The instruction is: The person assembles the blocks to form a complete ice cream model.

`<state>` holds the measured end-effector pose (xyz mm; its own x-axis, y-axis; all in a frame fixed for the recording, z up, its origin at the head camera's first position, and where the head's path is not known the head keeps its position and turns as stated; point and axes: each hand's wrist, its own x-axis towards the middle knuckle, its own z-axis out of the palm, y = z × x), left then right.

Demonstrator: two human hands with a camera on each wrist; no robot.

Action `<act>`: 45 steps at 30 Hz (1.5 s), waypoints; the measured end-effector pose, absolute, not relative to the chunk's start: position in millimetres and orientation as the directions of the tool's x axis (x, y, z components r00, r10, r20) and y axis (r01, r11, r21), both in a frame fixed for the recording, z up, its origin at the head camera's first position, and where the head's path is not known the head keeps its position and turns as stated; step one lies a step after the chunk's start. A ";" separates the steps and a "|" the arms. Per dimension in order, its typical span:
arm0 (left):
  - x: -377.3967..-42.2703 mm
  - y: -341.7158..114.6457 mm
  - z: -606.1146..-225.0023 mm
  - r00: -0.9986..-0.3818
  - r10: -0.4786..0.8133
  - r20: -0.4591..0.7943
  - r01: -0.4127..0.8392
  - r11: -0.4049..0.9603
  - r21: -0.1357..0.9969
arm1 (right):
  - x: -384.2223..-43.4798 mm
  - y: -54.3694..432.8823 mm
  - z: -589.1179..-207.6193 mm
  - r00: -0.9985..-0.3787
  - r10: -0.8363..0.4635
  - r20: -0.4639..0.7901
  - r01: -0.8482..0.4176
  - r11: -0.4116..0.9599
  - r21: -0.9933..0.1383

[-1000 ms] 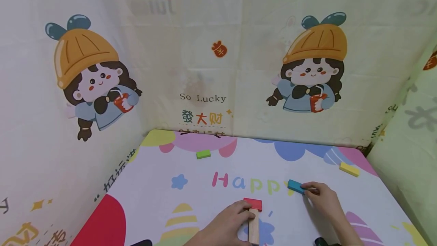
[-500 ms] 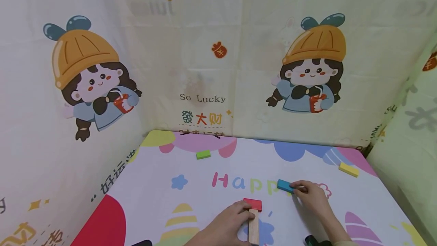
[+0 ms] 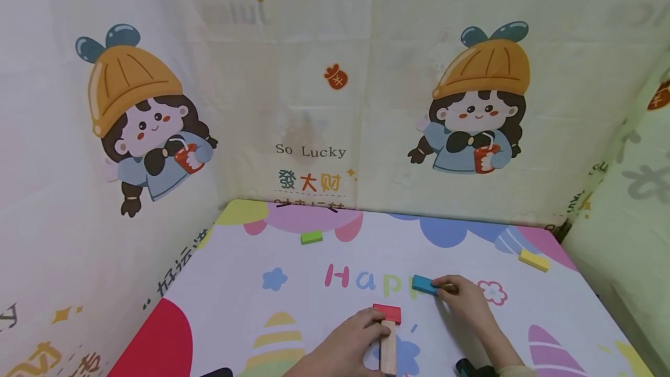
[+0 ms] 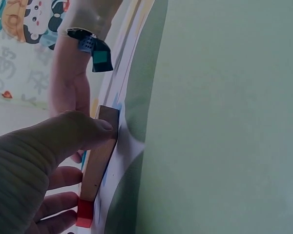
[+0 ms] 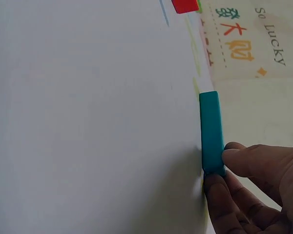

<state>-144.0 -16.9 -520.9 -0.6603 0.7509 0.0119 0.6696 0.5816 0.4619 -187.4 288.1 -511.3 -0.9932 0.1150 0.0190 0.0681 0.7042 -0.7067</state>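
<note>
My right hand (image 3: pixel 463 298) pinches a blue block (image 3: pixel 423 285) by one end, thumb on one face and fingers on the other. In the right wrist view, the free end of the blue block (image 5: pixel 212 117) points away from the fingers. My left hand (image 3: pixel 345 345) grips a plain wooden block (image 3: pixel 388 349) from its left side. The left wrist view has its thumb near one end of the wooden block (image 4: pixel 96 168) and the fingers along the far side. A red block (image 3: pixel 387 313) lies crosswise against the wooden block's far end, with left fingertips beside it.
A green block (image 3: pixel 312 237) lies at the back left of the printed tabletop (image 3: pixel 225 290), a yellow block (image 3: pixel 534 260) at the back right. Fabric walls (image 3: pixel 314 103) with cartoon prints stand behind and on both sides.
My right hand has moved left across the printed word with the blue block, closer to the red block. The left hand, the wooden block and the red block have stayed put.
</note>
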 end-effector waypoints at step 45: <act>-144.4 -12.5 -522.5 -0.692 0.718 -0.067 0.607 0.630 0.485 | -195.9 226.5 -520.7 -0.998 0.025 0.064 -0.033 0.646 -0.762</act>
